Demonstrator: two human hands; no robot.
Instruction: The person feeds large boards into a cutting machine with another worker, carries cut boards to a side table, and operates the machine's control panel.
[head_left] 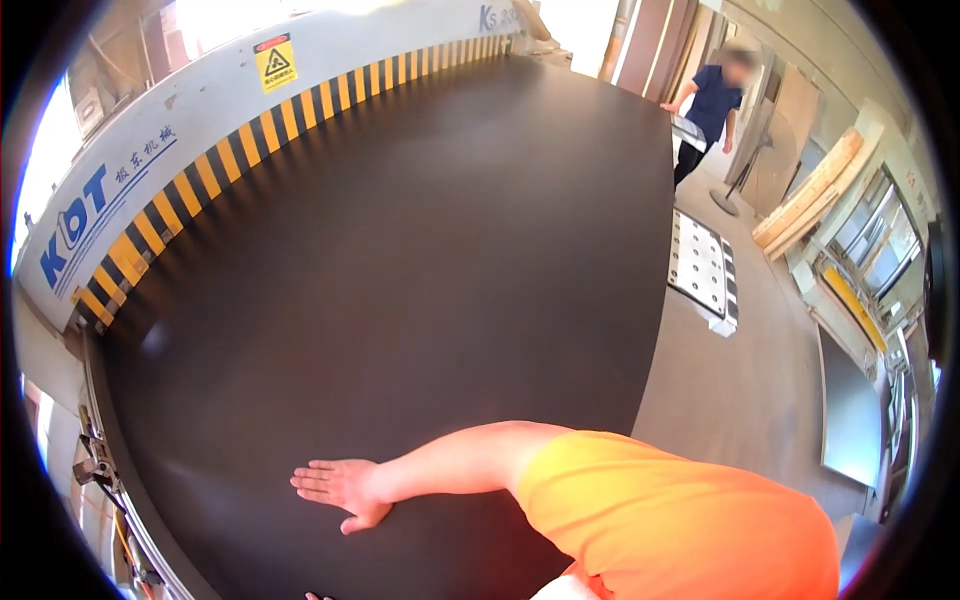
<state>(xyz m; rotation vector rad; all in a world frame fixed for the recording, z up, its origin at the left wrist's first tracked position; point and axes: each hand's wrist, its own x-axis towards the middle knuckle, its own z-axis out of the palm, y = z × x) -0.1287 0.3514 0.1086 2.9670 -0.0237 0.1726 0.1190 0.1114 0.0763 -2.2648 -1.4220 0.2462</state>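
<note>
- Panel (420, 270): dark, flat, under the right hand and stretching ahead of it.
- Right hand (345, 493): spread flat, palm down on panel, gripping nothing.
- Left hand (318, 597): fingertips only, below right hand; grip cannot be told.
- Machine (210, 110): striped edge, ahead-left of right hand.
- Person (708, 105): far ahead-right of it.

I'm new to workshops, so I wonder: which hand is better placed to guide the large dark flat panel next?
Probably the right hand: it lies palm-down on the panel, arm outstretched. Of the left hand, apparently only fingertips show at the bottom edge.
</note>
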